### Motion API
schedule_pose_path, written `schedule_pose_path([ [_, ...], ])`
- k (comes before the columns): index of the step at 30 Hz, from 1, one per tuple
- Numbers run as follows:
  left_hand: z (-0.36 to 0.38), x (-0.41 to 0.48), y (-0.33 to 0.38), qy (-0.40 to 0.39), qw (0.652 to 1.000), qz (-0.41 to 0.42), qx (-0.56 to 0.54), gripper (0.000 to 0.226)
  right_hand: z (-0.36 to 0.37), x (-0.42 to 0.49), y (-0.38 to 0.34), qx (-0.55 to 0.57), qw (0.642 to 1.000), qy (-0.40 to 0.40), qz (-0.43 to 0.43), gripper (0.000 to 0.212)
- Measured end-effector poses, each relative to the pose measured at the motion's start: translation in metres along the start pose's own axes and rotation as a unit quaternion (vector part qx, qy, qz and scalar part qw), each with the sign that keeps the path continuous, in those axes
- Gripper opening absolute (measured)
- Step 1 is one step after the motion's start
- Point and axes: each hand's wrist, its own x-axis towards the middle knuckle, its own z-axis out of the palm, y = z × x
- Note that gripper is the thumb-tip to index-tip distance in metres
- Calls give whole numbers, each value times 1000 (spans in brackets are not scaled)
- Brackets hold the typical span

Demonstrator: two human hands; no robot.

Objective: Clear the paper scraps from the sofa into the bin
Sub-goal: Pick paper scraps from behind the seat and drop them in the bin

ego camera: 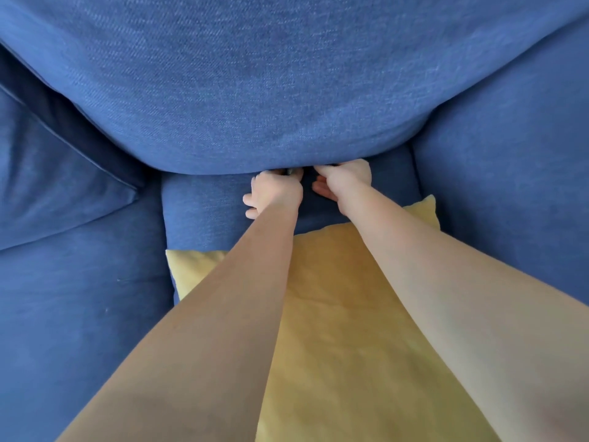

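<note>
Both my arms reach forward over the blue sofa seat point(204, 212) to the crevice under the big blue back cushion point(255, 90). My left hand point(274, 193) is curled, and its thumb and forefinger pinch a small pale grey paper scrap point(291, 171) right at the crevice. My right hand point(345, 178) sits beside it, its fingertips tucked under the cushion's lower edge and its thumb below. What lies deeper in the gap is hidden. No bin is in view.
A yellow cushion point(334, 314) lies on the seat under my forearms. Blue sofa cushions flank the gap on the left point(63, 186) and on the right point(510, 186).
</note>
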Motion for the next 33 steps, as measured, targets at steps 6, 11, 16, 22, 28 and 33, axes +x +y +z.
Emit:
schedule_pose_path([
  [6,-22,-45,0,-47,989,62,-122,22,-43,-27,-9,-69,997,-2,-47,12],
  [11,-24,-110,9,-52,983,112,-133,15,-105,-60,-24,-96,989,-14,-115,6],
  [16,-9,-186,36,-52,974,162,-148,23,-178,-100,-35,-84,979,-8,-188,20],
  [22,36,-296,57,-85,953,250,-148,18,-301,-149,-34,-52,971,22,-233,14],
  [28,103,-412,59,-160,932,283,-161,27,-448,-190,-4,-8,965,106,-239,11],
  [33,161,-511,47,-216,917,306,-140,26,-568,-208,45,32,963,183,-196,11],
])
